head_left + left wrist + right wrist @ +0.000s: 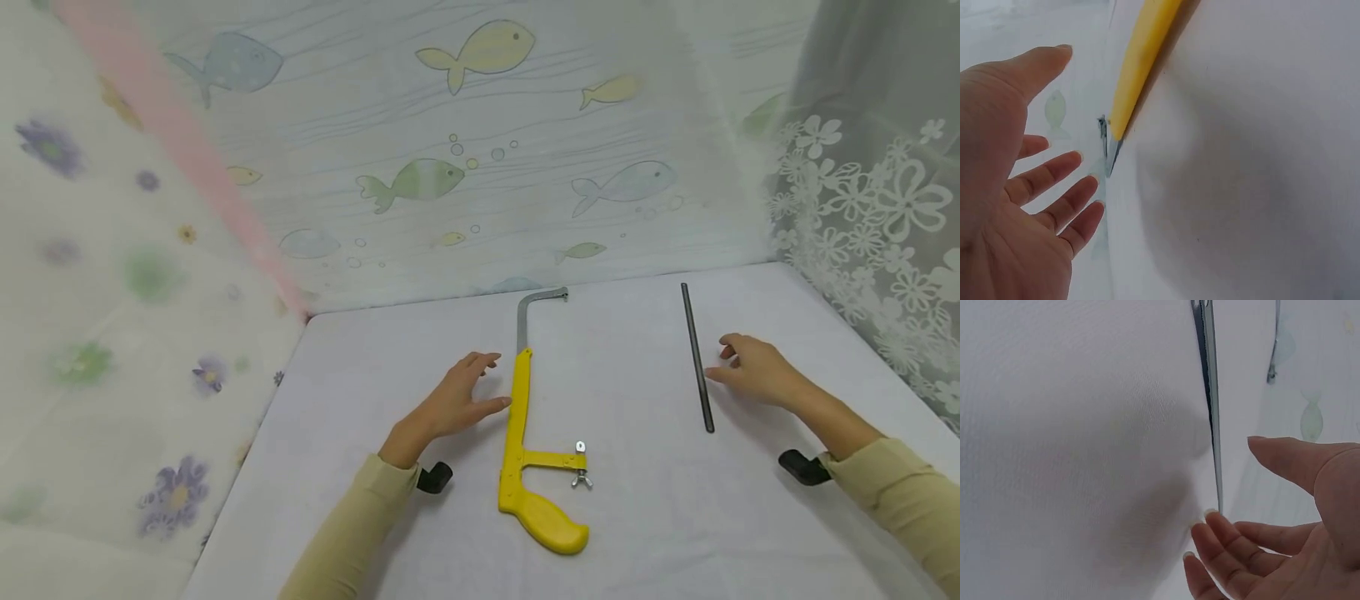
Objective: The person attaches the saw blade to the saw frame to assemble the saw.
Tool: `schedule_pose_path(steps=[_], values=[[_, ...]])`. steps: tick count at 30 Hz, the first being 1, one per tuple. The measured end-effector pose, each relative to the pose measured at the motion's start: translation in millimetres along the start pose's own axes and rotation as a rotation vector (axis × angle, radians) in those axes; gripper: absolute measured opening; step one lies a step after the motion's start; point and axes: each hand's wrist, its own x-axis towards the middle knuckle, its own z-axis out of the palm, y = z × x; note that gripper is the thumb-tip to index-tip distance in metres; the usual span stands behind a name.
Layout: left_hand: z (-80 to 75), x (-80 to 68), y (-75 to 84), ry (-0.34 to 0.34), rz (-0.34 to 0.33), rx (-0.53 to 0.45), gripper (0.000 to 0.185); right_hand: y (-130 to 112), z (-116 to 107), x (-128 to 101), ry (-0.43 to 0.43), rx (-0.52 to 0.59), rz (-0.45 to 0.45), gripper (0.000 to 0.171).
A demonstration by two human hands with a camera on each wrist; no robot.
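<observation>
A yellow hacksaw frame (525, 442) lies flat on the white counter (645, 517), its grip toward the person and its grey metal bow toward the fish-print backdrop (450, 167). No blade spans the frame; a wing nut (579, 479) sits at the stub by the grip.

The left hand (453, 404) hovers just left of the frame's yellow spine, fingers (1054, 178) spread and relaxed, holding nothing. Whether the thumb tip touches the spine cannot be told. In the left wrist view only a slice of the yellow spine and the start of the grey bow show; the rest is cut off.

Well to the right of the frame lies a dark loose saw blade (697, 357), parallel to it. The right hand (753, 371) is just beside the blade's right edge, fingers straight and loose, gripping nothing. The right wrist view shows fingertips at the blade's edge, but contact is hard to make out, and the blade's far end runs out of that view.
</observation>
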Motion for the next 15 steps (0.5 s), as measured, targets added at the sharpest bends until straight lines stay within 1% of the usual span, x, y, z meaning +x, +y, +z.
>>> schedule_pose_path(steps=[3, 9, 15], values=[[1.2, 0.7, 2.7, -0.016, 0.013, -0.027, 0.074, -2.7, 1.5, 0.6, 0.001, 0.018, 0.011, 0.065], [4.1, 3.2, 8.9, -0.047, 0.050, -0.035, 0.066, -8.9, 5.3, 2.6, 0.017, 0.030, 0.015, 0.053], [6.9, 3.7, 14.7, -0.079, 0.074, -0.038, 0.061, -13.1, 7.2, 3.7, 0.016, 0.044, 0.069, 0.048]])
